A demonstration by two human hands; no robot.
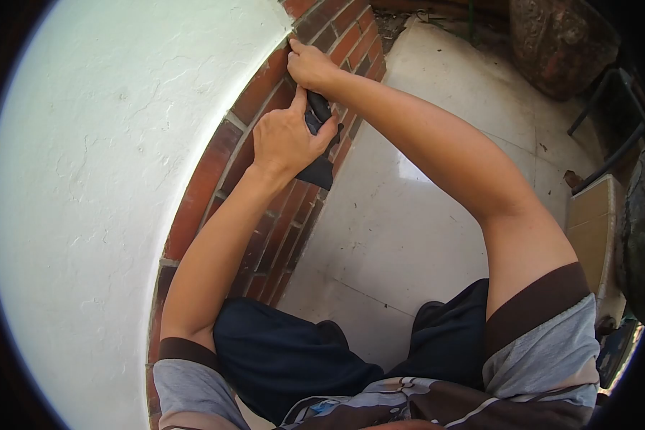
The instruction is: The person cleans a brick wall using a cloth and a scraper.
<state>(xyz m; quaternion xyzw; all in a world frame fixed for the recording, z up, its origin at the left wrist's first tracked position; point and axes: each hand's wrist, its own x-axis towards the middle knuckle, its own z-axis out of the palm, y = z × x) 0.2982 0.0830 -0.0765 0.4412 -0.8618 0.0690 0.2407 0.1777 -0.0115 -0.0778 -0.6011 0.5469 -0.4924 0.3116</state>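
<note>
My left hand [285, 143] is closed around a black, cloth-like item [318, 173], with folds showing beyond the thumb and a loose end hanging below. Its index finger stretches up towards my right wrist. Higher up, my right hand [312, 68] is curled, with one fingertip on the seam where the white wall [115, 165] meets the red-brown brick band [201, 188]. What its folded fingers hold, if anything, is hidden.
Pale floor tiles [401, 229] with scattered bits of debris lie right of the bricks. A large dark pot [562, 46] stands at the upper right. Below it are a dark metal frame [600, 100] and a cardboard box [591, 222]. My knees are bent close to the bricks.
</note>
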